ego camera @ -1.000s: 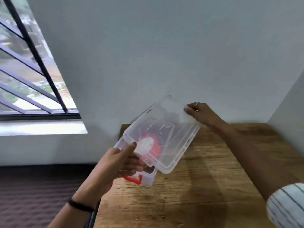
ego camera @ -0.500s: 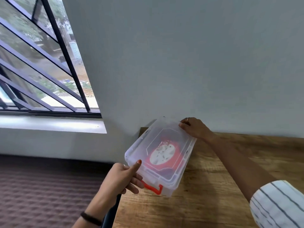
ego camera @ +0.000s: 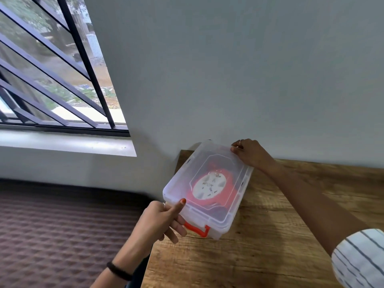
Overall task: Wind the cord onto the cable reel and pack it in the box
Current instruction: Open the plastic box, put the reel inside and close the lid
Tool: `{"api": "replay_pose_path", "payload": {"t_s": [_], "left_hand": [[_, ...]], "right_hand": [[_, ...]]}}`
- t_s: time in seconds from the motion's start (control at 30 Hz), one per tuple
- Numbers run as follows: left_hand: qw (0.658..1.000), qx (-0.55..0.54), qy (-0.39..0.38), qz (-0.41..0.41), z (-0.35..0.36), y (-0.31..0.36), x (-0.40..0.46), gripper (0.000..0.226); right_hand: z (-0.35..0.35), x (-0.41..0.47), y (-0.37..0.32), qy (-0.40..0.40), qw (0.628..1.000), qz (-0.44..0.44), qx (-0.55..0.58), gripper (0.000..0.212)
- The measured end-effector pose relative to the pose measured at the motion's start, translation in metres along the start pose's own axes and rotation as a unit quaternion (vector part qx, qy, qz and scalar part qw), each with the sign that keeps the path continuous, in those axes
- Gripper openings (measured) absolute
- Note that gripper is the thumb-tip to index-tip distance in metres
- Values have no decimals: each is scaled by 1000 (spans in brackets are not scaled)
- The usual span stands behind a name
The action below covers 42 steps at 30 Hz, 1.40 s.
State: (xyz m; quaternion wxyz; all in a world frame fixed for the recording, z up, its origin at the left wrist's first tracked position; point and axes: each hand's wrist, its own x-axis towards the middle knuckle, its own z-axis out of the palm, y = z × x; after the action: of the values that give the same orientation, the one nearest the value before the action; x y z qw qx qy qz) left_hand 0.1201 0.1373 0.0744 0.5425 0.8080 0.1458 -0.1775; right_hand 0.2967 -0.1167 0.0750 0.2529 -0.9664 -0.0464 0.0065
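Two hands of mine are on a clear plastic box (ego camera: 234,215) that sits at the back left corner of a wooden table (ego camera: 259,256), its far end close to the grey wall (ego camera: 228,69). My left hand (ego camera: 158,221) grips the near left corner: the thumb lies on top of the clear lid (ego camera: 182,175), and the other fingers curl under the rim beside the orange latch (ego camera: 197,228). My right hand (ego camera: 250,152) curls over the far right corner of the lid, fingertips on its edge. Between my hands, inside the box, lies the red cable reel (ego camera: 209,187) with its pale round face up.

The lid blurs the reel, so I cannot make out the cord wound on it, or whether the lid is fully seated. My left fingertips are hidden under the box rim.

The box's left side runs along the table's left edge, above a dark patterned floor (ego camera: 62,225). To the right and toward me the tabletop stretches on in bare wood. A barred window (ego camera: 52,69) stands up on the left.
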Motion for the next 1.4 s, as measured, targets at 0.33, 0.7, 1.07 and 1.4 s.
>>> {"api": "replay_pose_path", "payload": {"t_s": [0.33,0.7,1.07,1.4], "left_hand": [[996,85,-4,-3,-9,7,1,58],[838,380,107,376,13,81,86,52],[798,507,69,317,87,79,131,87],[791,499,104,339,92,72,140,97]], "right_hand": [[8,-8,2,15,998,43,39,31],[9,-13,12,50,975,146,159,57],[13,-11,17,-4,889,227,398,57],[22,-16,25,66,890,109,438,39]]}}
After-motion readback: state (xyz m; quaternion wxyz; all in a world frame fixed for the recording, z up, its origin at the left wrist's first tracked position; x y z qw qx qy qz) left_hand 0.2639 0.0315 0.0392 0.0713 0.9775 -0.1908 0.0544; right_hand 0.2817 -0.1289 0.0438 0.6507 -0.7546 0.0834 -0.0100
